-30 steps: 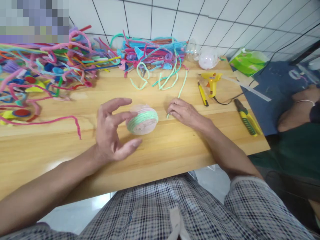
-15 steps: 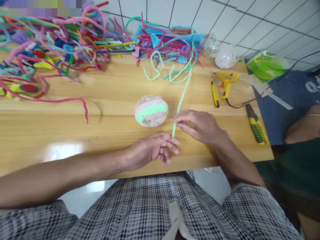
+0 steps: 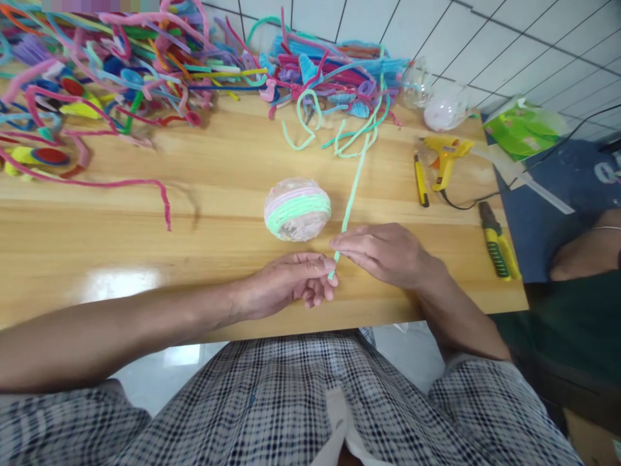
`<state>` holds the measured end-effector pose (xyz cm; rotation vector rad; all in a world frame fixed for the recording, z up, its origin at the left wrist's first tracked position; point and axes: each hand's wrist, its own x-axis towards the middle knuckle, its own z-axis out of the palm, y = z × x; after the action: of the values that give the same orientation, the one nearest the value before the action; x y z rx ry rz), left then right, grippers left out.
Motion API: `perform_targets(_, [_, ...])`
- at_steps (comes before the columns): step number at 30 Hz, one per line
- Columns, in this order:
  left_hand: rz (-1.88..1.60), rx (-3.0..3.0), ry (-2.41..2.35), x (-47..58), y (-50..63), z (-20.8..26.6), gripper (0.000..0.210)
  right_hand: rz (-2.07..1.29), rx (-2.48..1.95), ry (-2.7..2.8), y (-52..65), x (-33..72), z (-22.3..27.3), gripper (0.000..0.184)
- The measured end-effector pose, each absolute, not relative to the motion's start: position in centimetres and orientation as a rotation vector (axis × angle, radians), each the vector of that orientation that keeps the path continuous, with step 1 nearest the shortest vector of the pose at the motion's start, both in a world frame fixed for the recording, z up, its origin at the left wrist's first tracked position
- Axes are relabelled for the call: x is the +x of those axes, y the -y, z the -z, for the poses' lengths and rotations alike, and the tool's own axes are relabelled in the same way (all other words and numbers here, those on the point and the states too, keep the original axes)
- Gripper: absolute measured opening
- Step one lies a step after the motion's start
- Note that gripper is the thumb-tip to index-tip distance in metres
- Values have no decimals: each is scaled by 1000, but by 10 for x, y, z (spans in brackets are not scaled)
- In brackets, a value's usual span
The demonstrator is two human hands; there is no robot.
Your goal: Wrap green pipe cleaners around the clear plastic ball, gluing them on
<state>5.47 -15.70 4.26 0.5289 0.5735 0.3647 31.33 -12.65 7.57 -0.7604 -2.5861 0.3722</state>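
A light green pipe cleaner (image 3: 355, 188) runs from the back of the table down to my two hands. My left hand (image 3: 295, 278) pinches it close to its near end, thumb over fingers, palm turned up. Just to the right, my right hand (image 3: 381, 252) has the same strand between thumb and straightened fingers, a little farther up. Behind my hands sits a ball (image 3: 297, 210) wrapped with pink and light green bands, its lower part bare and pale. Neither hand touches the ball.
A large heap of coloured pipe cleaners (image 3: 130, 77) covers the back left. On the right lie a yellow glue gun (image 3: 449, 155), a yellow cutter knife (image 3: 420, 181) and green-yellow pliers (image 3: 495, 239). Two clear balls, one a whitish ball (image 3: 446, 107), stand at the wall. Another person's arm (image 3: 589, 249) is at far right.
My left hand's thumb has closed down on the strand's end. My right hand has shifted slightly down, its fingers now flatter along the strand. The camera view has moved a little.
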Motion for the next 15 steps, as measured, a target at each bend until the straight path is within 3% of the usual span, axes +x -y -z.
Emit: perform_targets(15, [-317,559,-627,56,155,-41,58,-326,-631,2577,128,308,-73,26])
